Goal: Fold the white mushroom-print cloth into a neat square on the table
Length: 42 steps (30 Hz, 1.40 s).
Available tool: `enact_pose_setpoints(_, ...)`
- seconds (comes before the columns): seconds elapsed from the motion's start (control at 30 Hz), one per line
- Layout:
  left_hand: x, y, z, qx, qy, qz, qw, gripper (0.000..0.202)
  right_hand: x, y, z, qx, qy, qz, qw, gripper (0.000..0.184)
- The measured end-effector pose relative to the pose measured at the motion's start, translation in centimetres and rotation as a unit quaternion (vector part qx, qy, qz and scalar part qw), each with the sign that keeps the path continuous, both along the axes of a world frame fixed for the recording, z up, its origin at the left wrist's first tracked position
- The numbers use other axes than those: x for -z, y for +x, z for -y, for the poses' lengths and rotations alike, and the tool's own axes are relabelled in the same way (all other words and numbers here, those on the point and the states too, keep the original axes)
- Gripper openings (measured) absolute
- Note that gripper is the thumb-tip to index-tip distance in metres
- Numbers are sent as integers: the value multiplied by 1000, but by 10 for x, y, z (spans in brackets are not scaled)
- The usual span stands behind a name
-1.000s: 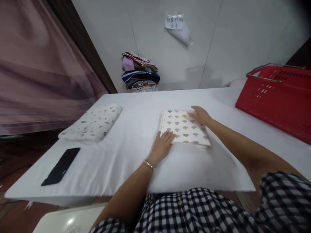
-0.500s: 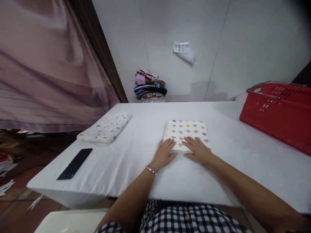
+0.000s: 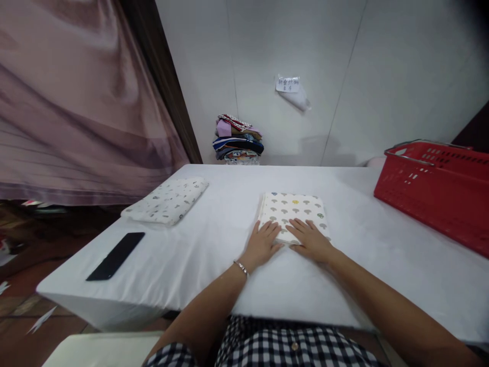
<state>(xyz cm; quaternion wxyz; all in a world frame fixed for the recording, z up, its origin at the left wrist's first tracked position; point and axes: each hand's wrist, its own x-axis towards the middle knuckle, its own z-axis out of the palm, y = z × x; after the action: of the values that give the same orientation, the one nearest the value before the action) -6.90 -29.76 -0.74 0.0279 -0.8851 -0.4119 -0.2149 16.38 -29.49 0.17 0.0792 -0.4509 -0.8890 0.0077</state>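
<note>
A folded white cloth (image 3: 296, 204) with grey mushroom prints, plus a few blue, yellow and green ones, lies on the white-covered table in front of me. My left hand (image 3: 263, 243) rests on its near left corner, fingers stretched out and a bracelet (image 3: 241, 268) at the wrist. Beside it, my right hand (image 3: 311, 240) lies flat on the near edge of the cloth with its fingers extended. Both thumbs point inward along that near edge and almost meet. Neither hand is wrapped around anything.
Another folded printed cloth (image 3: 168, 200) lies on the left of the table (image 3: 225, 229), with a black flat object (image 3: 116, 256) nearer me. A red basket (image 3: 431, 191) stands at the right. Stacked folded fabrics (image 3: 239, 140) sit by the wall; a pink curtain (image 3: 87, 102) hangs left.
The view has tilted up slightly, so most things appear a little lower. My left hand has shifted slightly right, towards the right hand; both stay on the folded cloth.
</note>
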Motion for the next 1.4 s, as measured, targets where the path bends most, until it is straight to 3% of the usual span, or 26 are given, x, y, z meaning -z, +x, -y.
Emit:
enact_pose_setpoints(0.13,-4,-3,0,-13,-29,27,999,41,-1,-1,1,2,-5,3,1000,62)
enact_pose_setpoints(0.23,-4,-9,-4,-57,-47,58,996,34,-4,-2,2,7,-11,7,1000,63)
enact_pose_setpoints(0.47,-4,-16,-18,-112,-61,160,979,33,-7,-3,3,7,-20,-2,1000,65)
enact_pose_setpoints(0.57,-15,-8,-21,-136,-34,146,979,35,-7,-2,2,5,-21,-5,1000,67)
enact_pose_setpoints(0.7,-24,9,-25,-122,-24,75,989,41,-5,-2,1,2,-17,-10,1000,67)
enact_pose_setpoints(0.87,-9,16,-35,-133,-101,30,985,46,-6,-2,0,-1,-21,-13,1000,66)
enact_pose_setpoints(1.0,0,12,-39,-122,-75,49,989,46,-7,-3,1,0,-31,-16,999,68)
enact_pose_setpoints(1.17,-1,11,-38,-118,-81,53,988,46,-18,-1,2,3,-87,-52,995,71)
enact_pose_setpoints(1.27,-3,11,-38,-117,-98,46,987,47,-35,7,-10,52,-98,-114,987,68)
enact_pose_setpoints(1.4,-5,11,-38,-123,-116,46,985,47,-43,26,-44,190,-41,-139,971,65)
